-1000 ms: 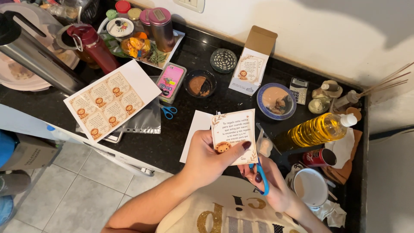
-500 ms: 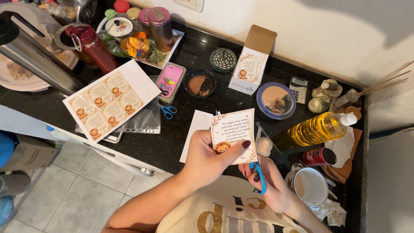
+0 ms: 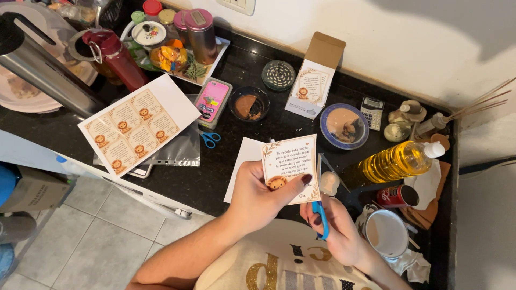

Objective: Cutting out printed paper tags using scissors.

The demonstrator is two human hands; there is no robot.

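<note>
Head view | black bench (image 3: 226, 177) is carrying clutter | left hand (image 3: 257, 197) is grasping a printed card (image 3: 290, 167) above the bench's near edge | right hand (image 3: 336, 228) is clenching blue-handled scissors (image 3: 321, 212) at the card's right edge

Cream lion label (image 3: 291, 168), open box (image 3: 315, 78) behind

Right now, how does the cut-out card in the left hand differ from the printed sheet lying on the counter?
The cut-out card bears a single lion design; the printed sheet carries several, uncut, with a white margin. The card is far smaller than the sheet. The card is pinched in the left hand, with blue-handled scissors in the right hand at its edge; the sheet lies flat, untouched. Both share the cream lion artwork.
</note>
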